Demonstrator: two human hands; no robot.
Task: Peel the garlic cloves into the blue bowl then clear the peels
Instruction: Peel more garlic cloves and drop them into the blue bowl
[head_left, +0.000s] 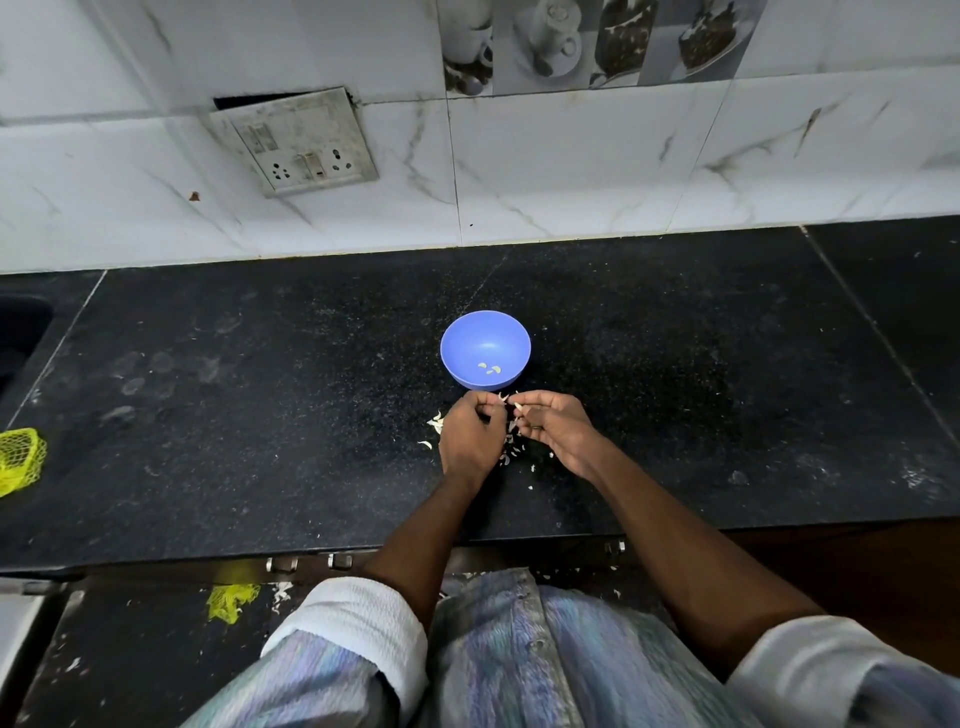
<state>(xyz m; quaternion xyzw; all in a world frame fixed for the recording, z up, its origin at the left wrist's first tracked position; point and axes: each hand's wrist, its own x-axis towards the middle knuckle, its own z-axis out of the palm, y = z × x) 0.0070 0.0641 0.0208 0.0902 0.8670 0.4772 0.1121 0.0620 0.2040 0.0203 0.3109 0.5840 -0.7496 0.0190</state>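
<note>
A blue bowl (485, 332) stands on the black counter with three peeled garlic cloves (490, 368) lying in it. Just in front of the bowl my left hand (470, 434) and my right hand (553, 423) meet, fingers curled. Between their fingertips they pinch a small garlic clove (506, 399), mostly hidden by the fingers. Loose white garlic peels (435, 422) lie on the counter to the left of my left hand and more are scattered between and under both hands.
A yellow mesh bag (20, 460) lies at the counter's left edge, beside a dark sink (21, 332). The tiled wall with a switch plate (296, 140) runs behind. Another yellow mesh scrap (231, 600) and peel bits lie on the floor below.
</note>
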